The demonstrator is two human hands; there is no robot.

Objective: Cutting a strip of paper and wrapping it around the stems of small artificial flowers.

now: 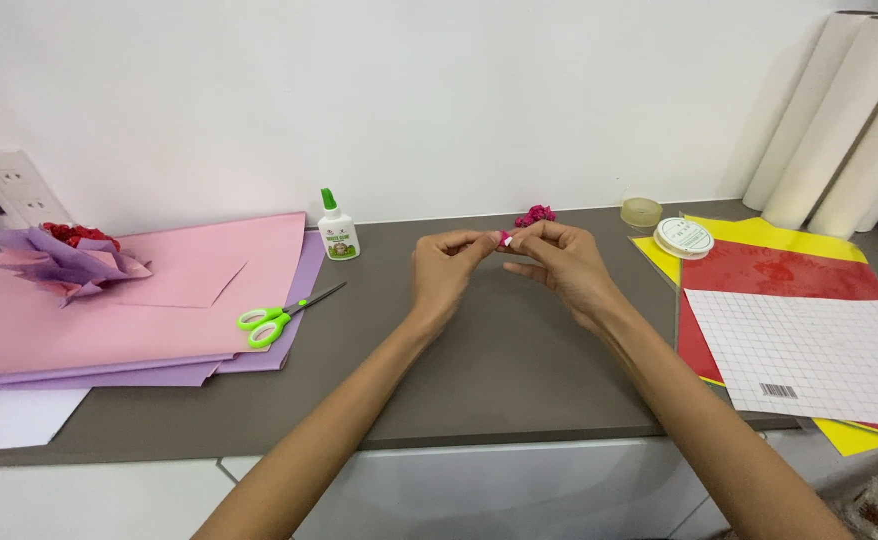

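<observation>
My left hand (444, 270) and my right hand (561, 262) meet above the middle of the brown tabletop (499, 370). Between their fingertips they pinch a small pink paper piece (504, 238). Both hands hover a little above the surface. Just behind them, near the wall, lies a small dark pink paper flower (535, 215).
Pink and purple paper sheets (159, 310) lie at the left with green-handled scissors (279, 316) and a small purple-wrapped bouquet (71, 256). A white glue bottle (338, 230) stands behind. At the right are tape (641, 211), a thread spool (683, 238), coloured sheets (779, 270), and white rolls (839, 120).
</observation>
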